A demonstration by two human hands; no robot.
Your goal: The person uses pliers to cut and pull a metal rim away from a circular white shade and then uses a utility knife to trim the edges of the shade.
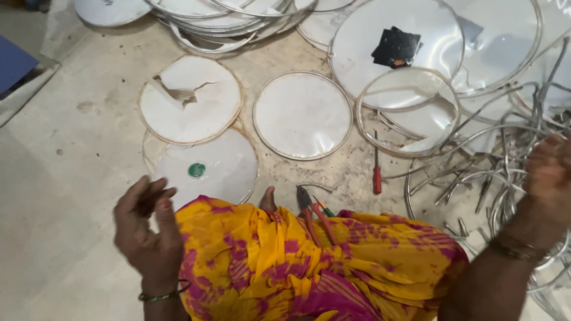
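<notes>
Right hand (pixel 550 172) on tangled metal hoops (pixel 505 178)

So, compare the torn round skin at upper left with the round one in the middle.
The torn skin has a jagged rip near its top edge; the middle skin looks whole. The torn skin has a tan rim and lies on top of another disc; the middle skin has a paler, greyish rim and lies flat on the floor alone. Both are white, round, similar in size, and untouched by either hand.
</notes>
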